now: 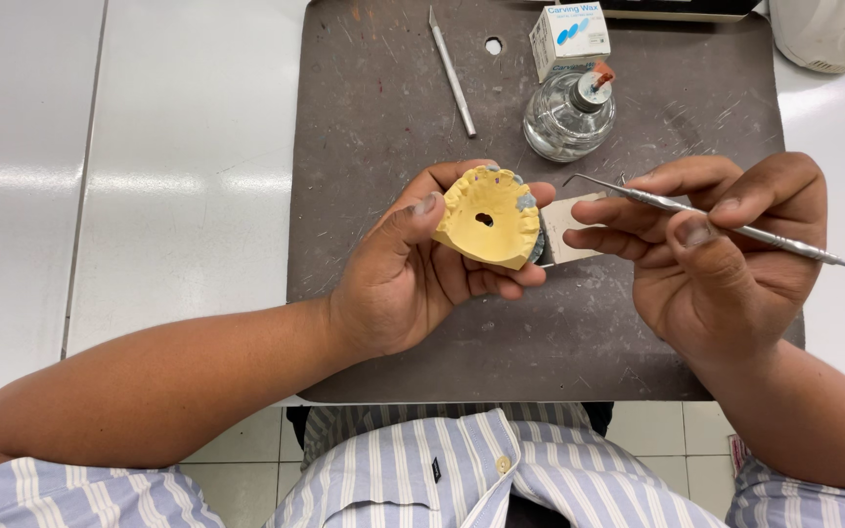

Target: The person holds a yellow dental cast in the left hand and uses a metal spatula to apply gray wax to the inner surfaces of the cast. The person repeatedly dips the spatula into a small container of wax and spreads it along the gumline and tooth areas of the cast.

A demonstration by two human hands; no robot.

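Holding yellow plaster tooth model in left hand, fingers and thumb curled tight around it, raised above grey mat. Metal knife lying on mat behind. Glass burner and small white box farther back. Right hand pinched shut on thin metal pick, hooked tip near model, not touching.

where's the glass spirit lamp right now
In the head view the glass spirit lamp stands at the far end of the dark work mat, just in front of a small white box and right of a loose metal knife.
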